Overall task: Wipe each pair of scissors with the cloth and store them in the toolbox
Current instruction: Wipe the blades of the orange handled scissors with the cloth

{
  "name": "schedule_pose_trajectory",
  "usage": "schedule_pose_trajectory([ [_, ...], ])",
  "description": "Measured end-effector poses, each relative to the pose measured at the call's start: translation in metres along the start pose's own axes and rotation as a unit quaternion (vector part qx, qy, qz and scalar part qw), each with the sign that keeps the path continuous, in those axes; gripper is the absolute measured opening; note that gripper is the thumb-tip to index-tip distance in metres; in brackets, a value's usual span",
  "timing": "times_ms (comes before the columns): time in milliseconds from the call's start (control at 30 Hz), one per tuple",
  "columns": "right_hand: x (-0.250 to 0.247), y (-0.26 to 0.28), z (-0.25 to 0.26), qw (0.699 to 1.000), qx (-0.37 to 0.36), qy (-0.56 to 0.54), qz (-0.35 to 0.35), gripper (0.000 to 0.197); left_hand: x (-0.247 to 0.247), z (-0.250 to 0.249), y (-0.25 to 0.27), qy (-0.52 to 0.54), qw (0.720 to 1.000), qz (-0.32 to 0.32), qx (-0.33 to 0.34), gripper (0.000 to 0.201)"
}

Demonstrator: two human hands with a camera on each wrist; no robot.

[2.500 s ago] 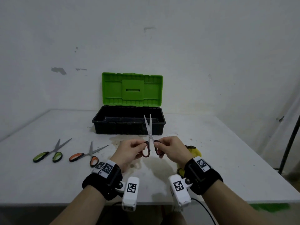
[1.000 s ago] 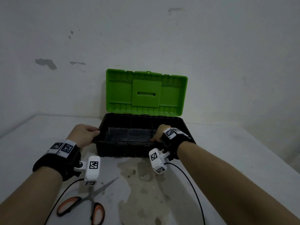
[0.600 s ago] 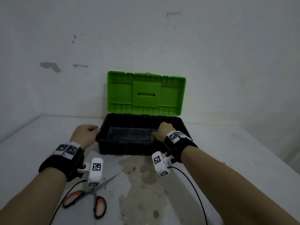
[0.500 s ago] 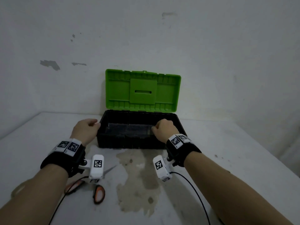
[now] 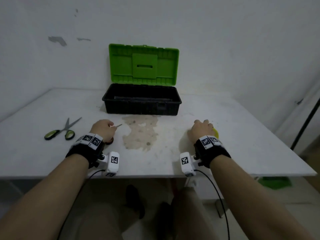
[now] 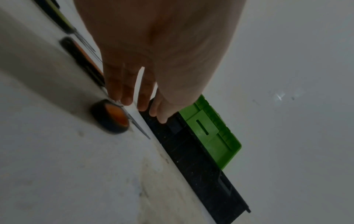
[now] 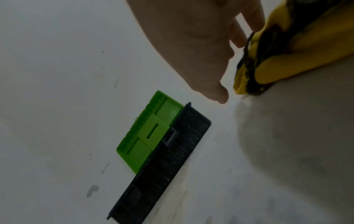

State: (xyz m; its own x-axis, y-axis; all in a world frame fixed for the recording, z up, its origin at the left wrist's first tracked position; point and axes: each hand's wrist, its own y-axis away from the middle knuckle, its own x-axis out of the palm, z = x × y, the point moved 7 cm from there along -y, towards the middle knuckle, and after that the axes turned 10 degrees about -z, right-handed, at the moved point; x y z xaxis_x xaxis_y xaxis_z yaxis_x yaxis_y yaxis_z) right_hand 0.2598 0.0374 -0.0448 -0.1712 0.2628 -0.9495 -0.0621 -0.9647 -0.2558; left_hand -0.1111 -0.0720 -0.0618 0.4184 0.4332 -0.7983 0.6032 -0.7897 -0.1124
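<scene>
Both hands off the toolbox point(image 5: 142, 105), now over orange scissors point(image 6: 110, 116) and cloth point(image 7: 272, 60).

White counter point(image 5: 52, 153) with a brownish stain point(image 5: 140, 132) at frame centre, set against a plain off-white wall point(image 5: 225, 40) bearing chipped grey patches point(image 5: 57, 40) at upper left. A dark pole point(image 5: 306, 125) leans at right; lighting is dim.

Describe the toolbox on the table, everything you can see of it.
The toolbox is a plastic-looking box with a black rectangular base and a bright green lid hinged along the back. It stands open, the lid upright near the wall, showing ribbed moulding and a slot. It sits at the far middle of the white table. Neither hand touches it. Its contents are too dark to make out.
</scene>
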Motion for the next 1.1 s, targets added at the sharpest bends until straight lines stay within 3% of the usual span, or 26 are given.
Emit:
schedule_pose_trajectory([
  [267,0.015,-0.019,-0.017,0.998,-0.027,0.004,0.055,0.033,-0.016,0.031,-0.006,-0.186,0.982,-0.016,-0.019,0.036],
  [367,0.015,-0.026,-0.016,0.998,-0.02,0.019,0.063,0.022,-0.018,0.049,-0.026,-0.237,0.971,-0.033,-0.019,0.031],
  [600,0.01,-0.031,-0.013,0.995,-0.032,0.088,0.047,0.015,-0.022,0.052,-0.022,-0.327,0.945,-0.002,0.009,0.02],
  [667,0.009,-0.032,-0.006,0.994,-0.055,0.092,0.036,0.023,-0.024,0.049,-0.018,-0.322,0.947,0.004,0.001,0.017],
  [733,0.004,-0.03,0.002,0.997,-0.063,0.038,0.034,0.027,-0.025,0.047,-0.015,-0.302,0.953,0.004,-0.007,0.015],
  [833,-0.008,-0.024,0.01,0.988,-0.041,-0.137,0.053,0.023,-0.023,0.045,-0.014,-0.203,0.978,0.027,-0.029,0.022],
  [933,-0.021,-0.011,0.024,0.943,-0.04,-0.318,0.089,0.019,-0.021,0.038,-0.009,-0.032,0.995,0.048,-0.076,0.013],
  [1033,-0.034,0.004,0.034,0.886,0.001,-0.449,0.12,0.017,-0.013,0.016,0.01,0.171,0.976,0.07,-0.117,0.009],
  [1100,-0.038,0.011,0.043,0.873,-0.018,-0.467,0.138,0.018,-0.004,-0.006,0.024,0.228,0.965,0.072,-0.109,0.008],
])
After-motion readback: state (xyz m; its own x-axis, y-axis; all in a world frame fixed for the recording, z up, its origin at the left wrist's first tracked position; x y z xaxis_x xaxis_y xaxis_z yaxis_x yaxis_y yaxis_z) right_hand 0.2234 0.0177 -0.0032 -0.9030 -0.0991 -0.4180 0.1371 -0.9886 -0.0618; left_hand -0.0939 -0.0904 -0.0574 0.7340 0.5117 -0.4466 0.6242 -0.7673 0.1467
